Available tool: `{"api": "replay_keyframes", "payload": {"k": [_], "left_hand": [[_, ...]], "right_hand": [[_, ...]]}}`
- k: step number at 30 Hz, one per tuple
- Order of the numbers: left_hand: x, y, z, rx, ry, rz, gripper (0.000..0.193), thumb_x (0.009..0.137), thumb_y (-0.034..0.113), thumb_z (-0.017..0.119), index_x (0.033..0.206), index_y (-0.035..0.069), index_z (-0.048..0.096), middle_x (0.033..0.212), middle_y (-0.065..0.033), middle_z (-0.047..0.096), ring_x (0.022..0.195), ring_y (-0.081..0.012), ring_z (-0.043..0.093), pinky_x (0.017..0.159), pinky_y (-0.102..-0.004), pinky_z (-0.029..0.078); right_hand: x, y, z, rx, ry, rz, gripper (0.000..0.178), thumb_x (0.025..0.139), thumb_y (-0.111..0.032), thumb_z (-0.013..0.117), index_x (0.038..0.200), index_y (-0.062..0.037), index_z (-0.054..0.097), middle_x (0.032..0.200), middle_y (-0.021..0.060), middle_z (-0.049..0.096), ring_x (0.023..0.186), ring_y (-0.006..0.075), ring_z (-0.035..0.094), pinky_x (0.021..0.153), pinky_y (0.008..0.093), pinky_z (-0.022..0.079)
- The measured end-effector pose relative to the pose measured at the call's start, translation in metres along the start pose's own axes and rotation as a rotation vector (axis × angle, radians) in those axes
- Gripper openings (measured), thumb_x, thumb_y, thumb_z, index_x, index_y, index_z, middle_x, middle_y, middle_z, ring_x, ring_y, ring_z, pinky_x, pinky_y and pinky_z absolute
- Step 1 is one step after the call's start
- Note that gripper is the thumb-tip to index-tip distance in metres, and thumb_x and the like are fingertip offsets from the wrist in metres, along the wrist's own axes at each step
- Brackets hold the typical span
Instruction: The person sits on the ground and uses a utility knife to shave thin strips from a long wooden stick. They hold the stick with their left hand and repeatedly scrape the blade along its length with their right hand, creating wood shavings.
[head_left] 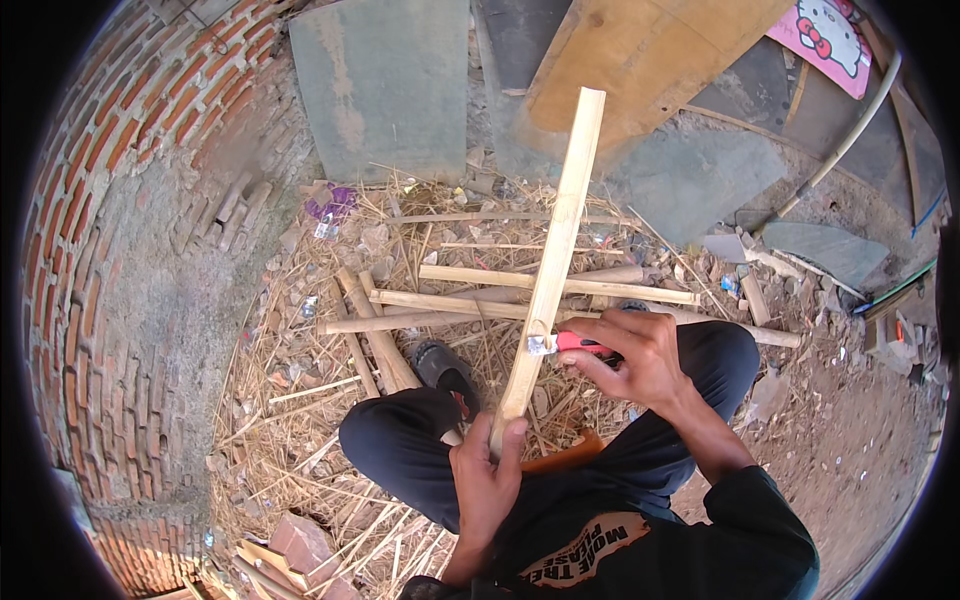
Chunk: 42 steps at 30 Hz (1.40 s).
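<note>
A long pale strip of split bamboo rises at a slant from my lap, tilted a little to the right at its far end. My left hand is closed round its near end. In my right hand is a knife with a red handle, the fingers wrapped round it. Its short silvery blade lies against the strip's face, a little beyond my left hand. A small pale curl, probably a shaving, shows at the blade. My fingers partly cover the handle.
Several bamboo pieces lie crossed on ground strewn with straw and rubble, just past my feet. A brick wall curves along the left. Grey and brown boards lean at the back. Bricks and wood scraps lie at lower left.
</note>
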<state>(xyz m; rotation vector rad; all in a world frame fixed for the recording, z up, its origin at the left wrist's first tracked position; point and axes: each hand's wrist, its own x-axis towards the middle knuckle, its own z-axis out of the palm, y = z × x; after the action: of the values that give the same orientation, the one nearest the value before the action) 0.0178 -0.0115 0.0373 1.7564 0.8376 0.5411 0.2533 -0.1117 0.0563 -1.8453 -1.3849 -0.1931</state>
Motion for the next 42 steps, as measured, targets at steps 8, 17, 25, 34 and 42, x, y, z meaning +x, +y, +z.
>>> {"api": "replay_keyframes", "payload": {"k": [8,17,25,34,42], "left_hand": [[-0.007,-0.004,-0.004,0.000,-0.018,-0.023,0.028,0.110,0.025,0.074,0.102,0.000,0.070,0.063,-0.0059,0.058,0.054,-0.0082,0.046,0.050,-0.0320,0.039],[-0.024,-0.015,-0.010,-0.018,-0.053,-0.122,0.029,0.110,0.025,0.075,0.102,-0.002,0.070,0.063,-0.0084,0.055,0.059,-0.0072,0.049,0.054,-0.0316,0.041],[-0.056,-0.030,-0.031,-0.053,-0.191,-0.245,0.028,0.109,0.026,0.076,0.109,-0.002,0.074,0.063,-0.0012,0.056,0.059,-0.0045,0.046,0.053,-0.0288,0.037],[-0.017,-0.049,-0.027,-0.285,-0.159,-0.330,0.030,0.114,0.027,0.070,0.098,0.001,0.068,0.066,0.0051,0.053,0.058,-0.0022,0.044,0.051,-0.0261,0.033],[0.003,-0.060,-0.025,-0.541,-0.423,-0.392,0.026,0.118,0.028,0.061,0.105,0.005,0.061,0.069,0.0052,0.049,0.057,-0.0028,0.046,0.049,-0.0222,0.036]], "right_hand": [[0.015,0.008,-0.009,0.005,0.004,0.021,0.029,0.088,-0.029,0.093,0.111,-0.0126,0.086,0.086,0.0051,0.080,0.065,0.0225,0.073,0.058,0.0357,0.055],[0.054,0.051,-0.029,-0.067,0.035,0.134,0.029,0.097,-0.021,0.086,0.115,0.0012,0.083,0.099,0.0183,0.083,0.087,0.0259,0.082,0.080,0.0365,0.063],[0.091,0.132,-0.082,-0.249,0.111,0.537,0.037,0.106,-0.041,0.075,0.115,-0.0059,0.084,0.077,0.0168,0.076,0.069,0.0345,0.072,0.068,0.0429,0.053],[0.030,0.127,-0.051,-0.342,-0.505,0.342,0.037,0.106,-0.045,0.071,0.108,-0.0097,0.081,0.084,0.0215,0.075,0.081,0.0435,0.073,0.073,0.0525,0.052],[0.038,0.073,-0.031,0.700,-0.204,0.676,0.050,0.109,-0.047,0.071,0.134,-0.0026,0.074,0.088,0.0033,0.071,0.078,0.0169,0.065,0.074,0.0363,0.053]]}}
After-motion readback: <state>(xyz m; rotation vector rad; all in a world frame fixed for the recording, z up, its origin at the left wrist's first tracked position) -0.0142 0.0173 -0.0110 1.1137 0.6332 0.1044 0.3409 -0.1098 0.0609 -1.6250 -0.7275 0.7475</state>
